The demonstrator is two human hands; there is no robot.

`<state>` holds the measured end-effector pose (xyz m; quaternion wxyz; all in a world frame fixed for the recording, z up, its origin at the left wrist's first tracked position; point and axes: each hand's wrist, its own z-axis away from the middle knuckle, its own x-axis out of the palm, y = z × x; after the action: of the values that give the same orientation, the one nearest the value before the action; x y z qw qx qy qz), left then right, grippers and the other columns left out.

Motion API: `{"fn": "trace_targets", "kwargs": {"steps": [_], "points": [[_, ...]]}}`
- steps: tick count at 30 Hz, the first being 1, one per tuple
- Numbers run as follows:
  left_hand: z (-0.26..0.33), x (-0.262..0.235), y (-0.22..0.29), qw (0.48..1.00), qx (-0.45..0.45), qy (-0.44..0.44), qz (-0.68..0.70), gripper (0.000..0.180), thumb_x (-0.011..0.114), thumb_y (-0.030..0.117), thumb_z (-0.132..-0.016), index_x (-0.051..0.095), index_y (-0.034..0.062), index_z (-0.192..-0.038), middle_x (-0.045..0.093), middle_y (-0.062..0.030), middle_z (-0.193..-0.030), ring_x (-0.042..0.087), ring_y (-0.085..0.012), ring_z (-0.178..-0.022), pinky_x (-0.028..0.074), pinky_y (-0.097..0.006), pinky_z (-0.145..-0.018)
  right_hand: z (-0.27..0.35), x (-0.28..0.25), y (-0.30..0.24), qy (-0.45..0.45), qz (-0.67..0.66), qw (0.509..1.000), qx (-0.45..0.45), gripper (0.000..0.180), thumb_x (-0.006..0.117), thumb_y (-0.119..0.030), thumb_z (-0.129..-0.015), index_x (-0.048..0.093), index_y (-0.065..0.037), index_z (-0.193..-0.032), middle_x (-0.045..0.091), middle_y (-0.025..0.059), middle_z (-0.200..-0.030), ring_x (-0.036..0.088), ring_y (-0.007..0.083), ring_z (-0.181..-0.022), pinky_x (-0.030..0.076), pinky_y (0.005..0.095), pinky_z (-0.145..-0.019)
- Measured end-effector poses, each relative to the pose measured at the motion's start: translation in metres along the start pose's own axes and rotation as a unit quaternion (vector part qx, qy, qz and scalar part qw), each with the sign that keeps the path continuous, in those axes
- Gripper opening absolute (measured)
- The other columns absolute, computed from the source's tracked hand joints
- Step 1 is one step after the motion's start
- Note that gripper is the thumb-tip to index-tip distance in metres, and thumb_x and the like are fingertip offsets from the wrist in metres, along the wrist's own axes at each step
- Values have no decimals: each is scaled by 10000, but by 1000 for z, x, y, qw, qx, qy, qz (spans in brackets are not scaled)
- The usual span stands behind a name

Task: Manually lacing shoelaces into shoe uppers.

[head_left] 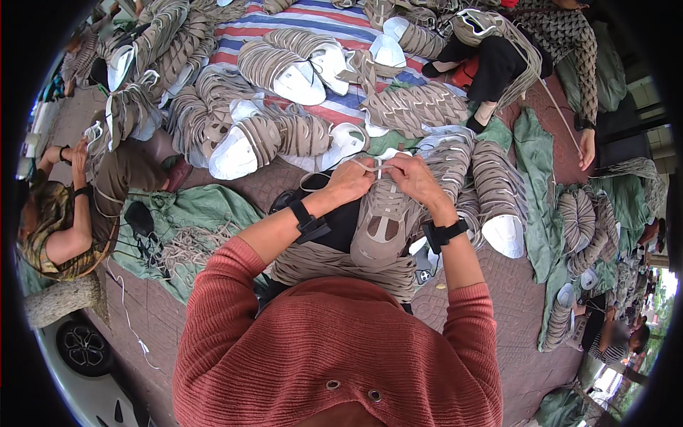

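Note:
A taupe shoe upper [385,226] rests in front of me, its toe toward my body and its lower lacing rows threaded. My left hand [351,179] is closed at the far left side of its opening, pinching a light beige shoelace [366,165]. Across from it, my right hand [414,178] is closed too, fingertips together at the top of the lacing by the white lining. A loop of lace hangs to the left of my left hand. The exact eyelet between the fingertips is hidden. A bundle of taupe laces [341,269] lies across my lap.
Stacked shoe uppers [501,186] lie right of my hands, with more stacks [277,139] ahead on a striped sheet [299,16]. A green sheet [192,203] holds loose laces on the left. Co-workers sit at left and far right; a car [71,370] stands lower left.

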<state>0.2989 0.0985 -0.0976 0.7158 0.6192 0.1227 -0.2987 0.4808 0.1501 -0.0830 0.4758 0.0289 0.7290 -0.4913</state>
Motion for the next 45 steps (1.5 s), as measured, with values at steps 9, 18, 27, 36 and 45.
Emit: {"fn": "trace_targets", "kwargs": {"steps": [9,18,27,36,45], "points": [[-8,-16,0,995,-9,-92,34,139,489,139,-827,535,9,-807,595,-122,-656,581,-230,-587,442,-340,-518,10,12,-4,2,-233,966,108,223,639,-81,-730,651,-59,-951,620,114,-789,574,192,-646,452,290,-604],[1,-15,-6,986,-6,-75,150,131,588,130,-852,521,18,-857,575,-52,-745,544,-115,-585,439,-248,-508,4,20,11,-11,-141,984,112,164,668,-151,-748,651,-37,-864,602,83,-699,558,135,-644,443,283,-610],[6,-30,-8,958,264,13,-114,134,581,143,-832,528,20,-843,511,-105,-883,561,-302,-739,444,-375,-622,44,-55,30,82,-719,684,91,136,512,-60,-851,595,10,-935,511,-12,-653,316,31,-447,243,161,-432],[-8,-11,12,970,243,-19,0,108,574,8,-747,493,-1,-818,463,-99,-796,514,-215,-691,428,-315,-616,158,-100,126,431,-578,629,291,232,455,-237,-922,545,-23,-914,574,16,-666,288,53,-382,212,194,-394],[-33,10,35,935,279,41,-216,128,620,163,-794,593,38,-810,527,-89,-833,501,-260,-825,398,-335,-715,78,-13,29,79,-396,876,265,268,566,-320,-879,622,-70,-796,556,-33,-691,483,61,-629,377,196,-574]]}}
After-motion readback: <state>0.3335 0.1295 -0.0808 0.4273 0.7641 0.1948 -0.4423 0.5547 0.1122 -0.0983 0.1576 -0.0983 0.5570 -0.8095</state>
